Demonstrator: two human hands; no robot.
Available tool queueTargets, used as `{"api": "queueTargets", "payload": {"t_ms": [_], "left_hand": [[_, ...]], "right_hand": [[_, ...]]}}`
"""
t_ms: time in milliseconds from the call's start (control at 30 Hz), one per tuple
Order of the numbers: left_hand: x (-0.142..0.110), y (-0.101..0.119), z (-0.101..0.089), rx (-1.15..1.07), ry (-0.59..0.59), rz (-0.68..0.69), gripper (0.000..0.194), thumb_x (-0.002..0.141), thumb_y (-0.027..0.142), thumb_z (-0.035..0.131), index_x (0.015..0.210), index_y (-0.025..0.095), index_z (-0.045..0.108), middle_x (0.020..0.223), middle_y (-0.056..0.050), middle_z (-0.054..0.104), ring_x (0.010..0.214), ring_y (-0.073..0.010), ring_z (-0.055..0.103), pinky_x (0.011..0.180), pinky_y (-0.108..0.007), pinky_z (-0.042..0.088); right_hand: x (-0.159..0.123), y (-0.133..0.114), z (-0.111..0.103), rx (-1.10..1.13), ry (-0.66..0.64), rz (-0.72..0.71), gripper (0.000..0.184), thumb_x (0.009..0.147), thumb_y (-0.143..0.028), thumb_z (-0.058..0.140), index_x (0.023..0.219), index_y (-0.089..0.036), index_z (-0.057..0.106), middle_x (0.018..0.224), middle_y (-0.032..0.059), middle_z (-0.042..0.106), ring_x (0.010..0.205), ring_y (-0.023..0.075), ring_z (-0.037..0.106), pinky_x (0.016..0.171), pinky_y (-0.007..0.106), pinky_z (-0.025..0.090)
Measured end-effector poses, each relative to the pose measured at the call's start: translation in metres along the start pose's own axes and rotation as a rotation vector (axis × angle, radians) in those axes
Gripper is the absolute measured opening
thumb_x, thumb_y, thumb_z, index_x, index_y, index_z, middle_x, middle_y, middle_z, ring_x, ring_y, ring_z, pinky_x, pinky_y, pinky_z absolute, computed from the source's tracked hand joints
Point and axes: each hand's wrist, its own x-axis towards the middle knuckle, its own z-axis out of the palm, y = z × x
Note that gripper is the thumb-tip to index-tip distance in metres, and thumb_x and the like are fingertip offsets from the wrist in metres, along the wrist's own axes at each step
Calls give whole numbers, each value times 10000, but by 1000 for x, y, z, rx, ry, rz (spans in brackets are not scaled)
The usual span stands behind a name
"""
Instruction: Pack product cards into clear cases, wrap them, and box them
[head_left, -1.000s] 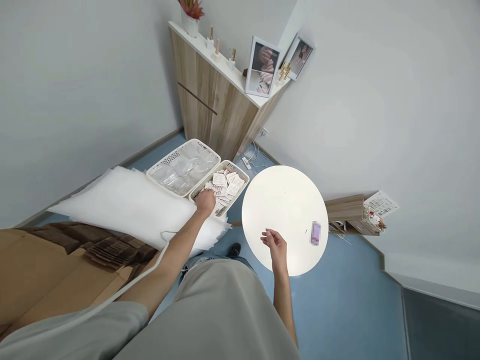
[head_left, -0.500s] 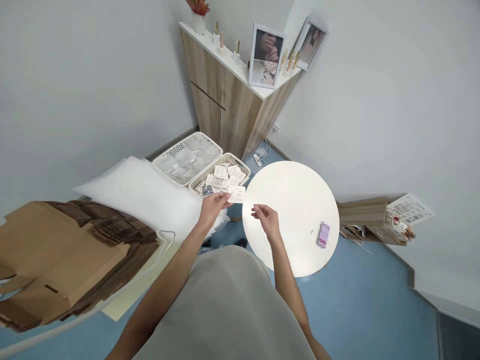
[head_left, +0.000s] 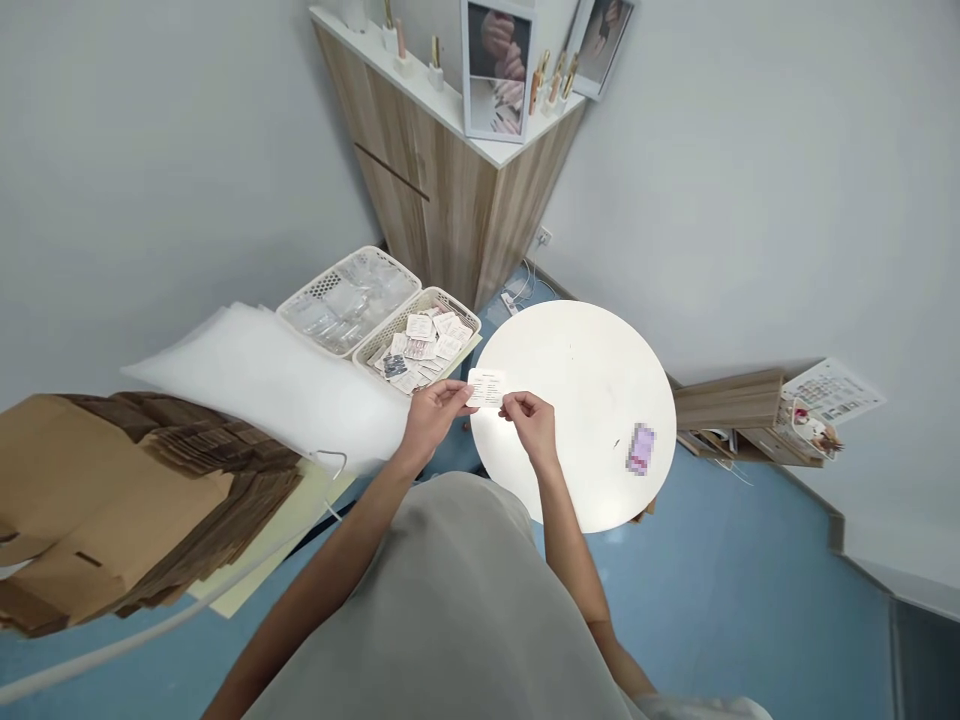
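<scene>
A small white printed card (head_left: pixel 487 387) is held up near the left edge of the round white table (head_left: pixel 577 360). My left hand (head_left: pixel 437 415) pinches its left side between thumb and fingers. At the card's lower right corner, my right hand (head_left: pixel 534 420) has thumb and fingertips closed on it. The print is too small to read. Just beyond my left hand stands a white basket (head_left: pixel 360 358) heaped with similar cards (head_left: pixel 420 345).
Another white basket (head_left: pixel 281 315) holds clear plastic packets. White foam sheets (head_left: pixel 247 370) and stacked brown cardboard (head_left: pixel 142 490) lie at left. A purple pixelated item (head_left: pixel 640 450) rests on the table. A wooden cabinet (head_left: pixel 420 180) with bottles and framed pictures stands behind.
My right hand has closed on the card's right side, where before it was apart from it. The card has moved slightly right, and the view has shifted.
</scene>
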Motion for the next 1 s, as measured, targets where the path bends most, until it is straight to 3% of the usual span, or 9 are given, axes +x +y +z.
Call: {"api": "queueTargets", "payload": {"t_ms": [200,467,633,767,1000], "left_hand": [[-15,9,12,54,-110,-21,522,774,671,847,933,200,691,1129,-104,807,1141,-320,746,991,-499,664],[-25,28,20,246,-207,41,434,810,624,819,880,216,690,1458,-137,693,1291,-350,693,996,-451,621],[-23,37,23,295,-177,100,358,798,528,847,859,219,679,1376,-152,737,1352,-368,658,1027,-463,593],[-20,37,25,300,-154,118,401,757,488,870,962,216,658,1374,-151,727,1257,-328,698,976,-449,615],[-20,36,26,375,-15,146,592,765,491,880,1239,219,653,1390,-152,685,1246,-305,678,945,-414,614]], "right_hand": [[-3,6,-10,50,-26,-15,306,845,-518,779,850,-212,763,837,56,792,763,215,749,784,360,620],[-5,2,-12,63,-163,-77,359,864,-562,802,953,-215,819,826,39,794,752,215,766,746,343,618],[-7,-11,-11,48,-276,-157,373,893,-562,773,1046,-232,856,970,53,824,771,207,769,748,327,611],[-7,-19,-13,31,-324,-178,326,907,-530,755,978,-229,859,887,35,798,793,197,746,764,302,574],[-17,-30,-20,0,-259,-269,298,882,-513,811,999,-244,857,1072,59,804,829,188,728,798,315,573]]}}
